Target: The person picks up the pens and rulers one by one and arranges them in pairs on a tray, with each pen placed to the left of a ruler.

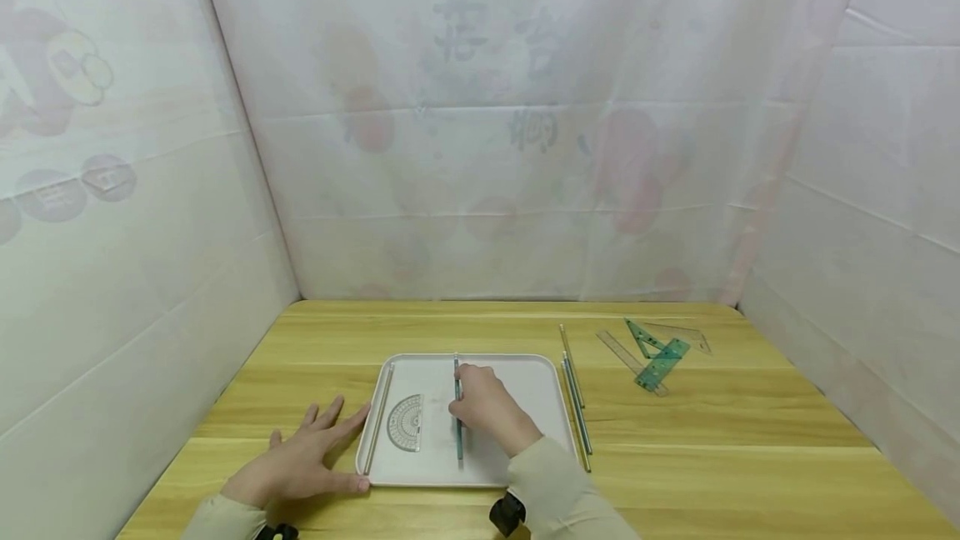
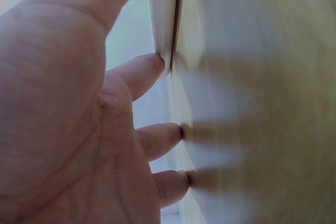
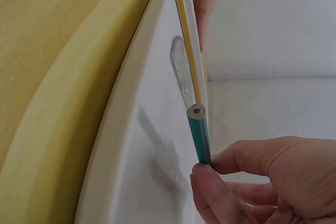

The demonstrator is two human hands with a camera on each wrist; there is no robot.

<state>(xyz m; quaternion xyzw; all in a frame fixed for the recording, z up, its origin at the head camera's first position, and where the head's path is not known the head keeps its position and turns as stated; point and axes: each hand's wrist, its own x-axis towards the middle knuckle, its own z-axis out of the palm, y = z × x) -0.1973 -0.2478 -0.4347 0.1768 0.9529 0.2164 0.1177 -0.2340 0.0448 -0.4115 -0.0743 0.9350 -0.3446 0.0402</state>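
My right hand pinches a teal pencil between thumb and fingers over the middle of a white tray. In the right wrist view, the unsharpened end of this pencil points up past the fingertips, and its shadow falls on the tray. Left of it, a clear protractor lies flat on the tray. A yellow pencil lies along the tray's left side. Spread out at the tray's lower left corner, my left hand touches the rim with thumb and index finger, other fingertips resting on the table.
Beside the tray's right edge lie several pencils, teal and yellow. Farther right, a green set square, a green ruler, a clear ruler and a clear set square overlap on the wooden table. Fabric walls surround the table.
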